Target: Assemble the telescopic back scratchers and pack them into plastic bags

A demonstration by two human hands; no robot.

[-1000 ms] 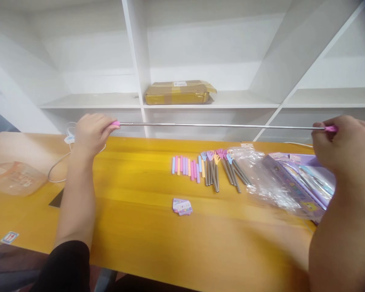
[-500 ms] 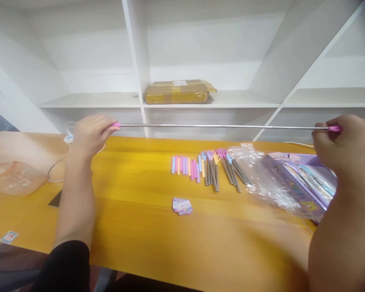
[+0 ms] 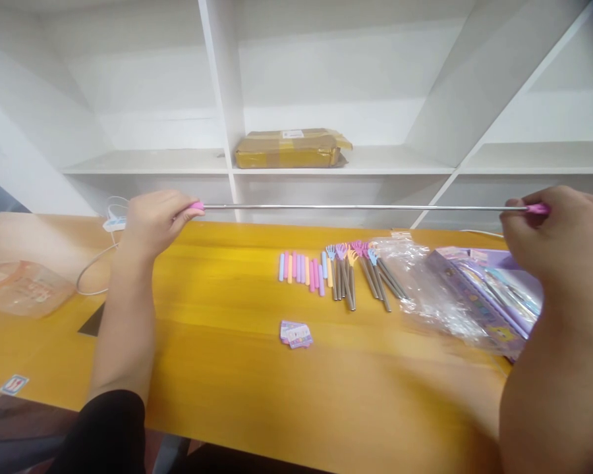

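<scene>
A long, thin metal rod (image 3: pixel 360 207) with pink ends stretches level between my hands, above the back of the table. My left hand (image 3: pixel 155 220) pinches the pink end at the left. Around the other pink end, my right hand (image 3: pixel 548 227) is closed. Below the rod lie a row of pastel sticks (image 3: pixel 301 270) and several metal rods with coloured claw-shaped heads (image 3: pixel 350 276). Small purple cards (image 3: pixel 296 334) are stacked nearer to me on the wooden table (image 3: pixel 217 368).
Clear plastic wrapping (image 3: pixel 425 296) and a purple box (image 3: pixel 494 296) of wrapped items lie at the right. An orange-tinted bag (image 3: pixel 27 288) and a white cable are at the left. Behind, a cardboard box (image 3: pixel 289 150) sits on a white shelf.
My two hands are slightly closer together, and the rod between them is a little shorter. My left hand has shifted right, my right hand slightly left.
</scene>
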